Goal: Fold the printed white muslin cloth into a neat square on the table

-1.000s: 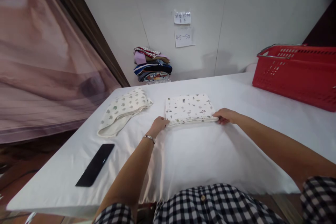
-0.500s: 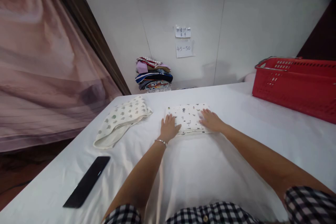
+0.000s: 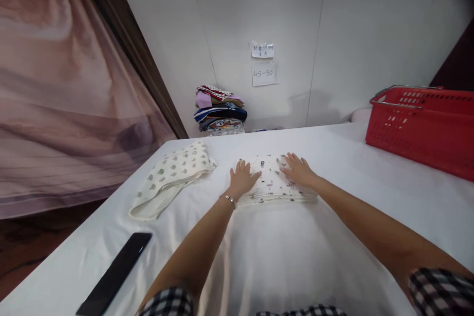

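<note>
A white cloth with small printed figures (image 3: pixel 269 185) lies folded into a flat rectangle on the white-covered table. My left hand (image 3: pixel 242 177) rests flat on its left part, fingers spread and pointing away from me. On its right part lies my right hand (image 3: pixel 296 169), palm down with the fingers apart. Neither hand grips the fabric. Several stacked layers show along the cloth's near edge. To the left, a second cream cloth with grey-green motifs (image 3: pixel 174 173) lies loosely folded, apart from both hands.
A black phone-like slab (image 3: pixel 114 274) lies at the table's left front. Against the far wall stands a pile of folded fabrics (image 3: pixel 221 111). The red basket (image 3: pixel 418 131) sits at the right back. A pink curtain (image 3: pixel 74 84) hangs on the left. Paper signs (image 3: pixel 263 74) are on the wall.
Both hands have shifted slightly over the folded cloth, the left one further onto it. More of the cloth's near edge shows now. The camera view has tilted a little.
</note>
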Available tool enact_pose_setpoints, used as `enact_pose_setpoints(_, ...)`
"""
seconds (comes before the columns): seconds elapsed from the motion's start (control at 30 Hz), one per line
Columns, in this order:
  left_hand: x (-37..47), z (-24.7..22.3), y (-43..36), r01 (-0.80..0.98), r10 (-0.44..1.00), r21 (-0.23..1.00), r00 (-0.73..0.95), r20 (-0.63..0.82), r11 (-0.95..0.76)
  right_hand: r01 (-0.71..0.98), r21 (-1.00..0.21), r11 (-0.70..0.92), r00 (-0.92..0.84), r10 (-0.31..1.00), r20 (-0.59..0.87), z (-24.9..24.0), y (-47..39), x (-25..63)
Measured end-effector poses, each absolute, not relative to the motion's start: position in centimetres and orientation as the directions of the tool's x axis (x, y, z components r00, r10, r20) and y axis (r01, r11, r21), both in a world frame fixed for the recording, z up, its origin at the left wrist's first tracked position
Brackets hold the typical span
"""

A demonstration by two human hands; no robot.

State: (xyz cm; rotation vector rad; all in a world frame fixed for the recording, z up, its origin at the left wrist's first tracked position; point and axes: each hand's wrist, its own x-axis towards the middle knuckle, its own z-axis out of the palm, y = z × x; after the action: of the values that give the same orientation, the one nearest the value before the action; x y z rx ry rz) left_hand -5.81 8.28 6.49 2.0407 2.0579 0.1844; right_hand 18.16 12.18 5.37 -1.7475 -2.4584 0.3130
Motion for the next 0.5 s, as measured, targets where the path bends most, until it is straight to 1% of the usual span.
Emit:
enact_pose_setpoints(0.07,-5.5,6.2,9.9,0.979,0.999,0.200,0.027,0.018,-0.030,0.923,-0.209,0.322,-0.325,0.945,0.022,4.9,14.0,17.5)
enact_pose_setpoints(0.1,-5.6,5.7,10.6,0.983,0.999,0.182,0.027,0.030,-0.032,0.931,-0.199,0.307,-0.310,0.951,0.019,4.4,14.7,17.3)
enact_pose_setpoints(0.2,-6.2,3.8,11.5,0.978,1.000,0.207,-0.022,-0.001,0.022,0.949,-0.181,0.259,-0.269,0.962,-0.036,2.4,16.0,17.3)
enact_pose_setpoints(0.3,-6.9,2.5,11.5,0.970,0.999,0.242,-0.042,0.010,0.038,0.949,-0.180,0.260,-0.269,0.963,-0.024,1.0,16.3,17.6)
enact_pose_setpoints(0.5,-6.9,2.3,11.5,0.968,0.999,0.246,-0.054,0.008,0.050,0.950,-0.174,0.258,-0.267,0.963,-0.031,1.0,16.3,17.7)
